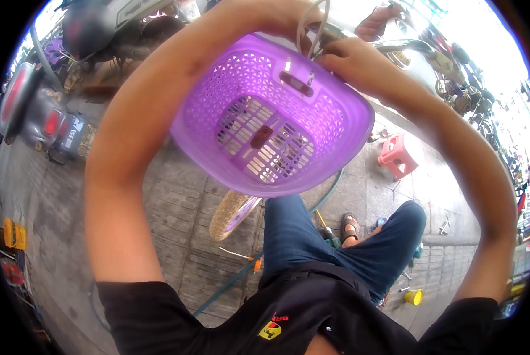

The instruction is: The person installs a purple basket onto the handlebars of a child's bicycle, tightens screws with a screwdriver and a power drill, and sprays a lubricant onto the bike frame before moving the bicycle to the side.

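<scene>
A purple plastic basket point(342, 136) with a perforated floor and sides is in front of me, above a bicycle wheel point(223, 216) with a pale tan tire. My left hand point(297, 23) reaches over the basket's far rim to pale cables point(305, 21) by the handlebar; its fingers are hidden. My right hand point(350, 62) is beside it, just behind the rim, with fingers curled round something I cannot make out. My jeans-clad legs are bent below the basket.
Parked scooters point(43, 118) stand at left and upper right. A pink stool point(395, 154) is on the pavement right of the basket. A blue hose point(217, 287), scattered tools, a yellow tub point(413, 296) and yellow buckets point(15, 234) lie about.
</scene>
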The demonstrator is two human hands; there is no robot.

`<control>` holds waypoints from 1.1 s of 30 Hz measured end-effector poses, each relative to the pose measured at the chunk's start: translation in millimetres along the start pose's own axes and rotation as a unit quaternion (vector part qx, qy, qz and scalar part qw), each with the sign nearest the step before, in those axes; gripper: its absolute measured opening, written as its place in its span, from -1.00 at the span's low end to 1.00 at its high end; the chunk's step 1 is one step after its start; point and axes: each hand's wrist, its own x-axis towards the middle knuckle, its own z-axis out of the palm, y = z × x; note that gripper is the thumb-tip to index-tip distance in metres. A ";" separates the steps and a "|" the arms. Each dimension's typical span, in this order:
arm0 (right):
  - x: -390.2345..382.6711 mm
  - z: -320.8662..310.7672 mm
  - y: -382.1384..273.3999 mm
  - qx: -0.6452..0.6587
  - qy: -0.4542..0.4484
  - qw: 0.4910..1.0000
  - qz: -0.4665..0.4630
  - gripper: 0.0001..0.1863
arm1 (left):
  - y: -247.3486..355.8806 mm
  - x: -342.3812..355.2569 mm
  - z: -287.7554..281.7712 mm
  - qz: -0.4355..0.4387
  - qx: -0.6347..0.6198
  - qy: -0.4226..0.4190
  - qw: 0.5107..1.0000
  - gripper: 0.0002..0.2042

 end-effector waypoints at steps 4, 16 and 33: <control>-9.7 13.0 4.3 0.144 0.023 0.989 0.037 -0.63 | -2.6 -0.3 0.7 0.014 -0.009 0.008 1.000 -0.68; -15.7 13.2 -1.0 0.206 -0.017 0.974 0.097 -0.59 | -0.6 -6.0 1.4 -0.021 -0.007 0.007 1.000 -0.68; 6.1 4.4 13.7 -0.039 -0.176 0.983 -0.024 -0.66 | -14.0 5.4 29.2 -0.057 -0.271 0.087 0.957 -0.54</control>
